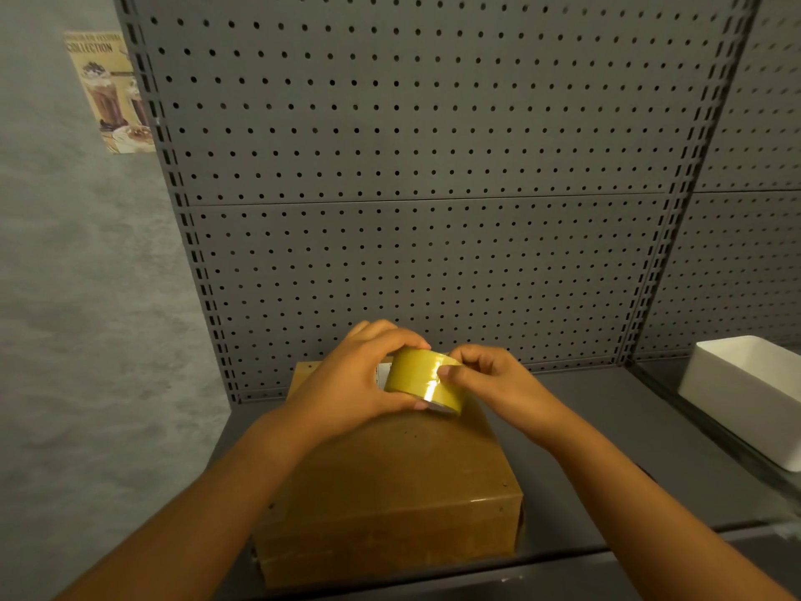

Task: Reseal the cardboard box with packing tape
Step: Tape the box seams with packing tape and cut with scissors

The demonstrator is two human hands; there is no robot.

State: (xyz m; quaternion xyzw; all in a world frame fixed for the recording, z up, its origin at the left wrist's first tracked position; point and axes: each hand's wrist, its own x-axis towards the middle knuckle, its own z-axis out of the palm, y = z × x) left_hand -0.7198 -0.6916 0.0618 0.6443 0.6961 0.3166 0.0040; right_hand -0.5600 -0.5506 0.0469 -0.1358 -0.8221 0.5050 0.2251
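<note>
A brown cardboard box (390, 488) lies closed on a grey metal shelf, its top glossy. Above its far end I hold a roll of yellowish packing tape (418, 377). My left hand (355, 383) grips the roll from the left, fingers over the top and thumb underneath. My right hand (490, 379) pinches at the roll's outer surface on the right side with thumb and fingertips. Whether a loose tape end is lifted cannot be made out. A white label on the box shows just left of the roll.
A grey pegboard back panel (433, 210) rises right behind the box. A white rectangular bin (750, 396) stands on the shelf (585, 427) at the right. A poster (108, 93) hangs on the wall at the upper left.
</note>
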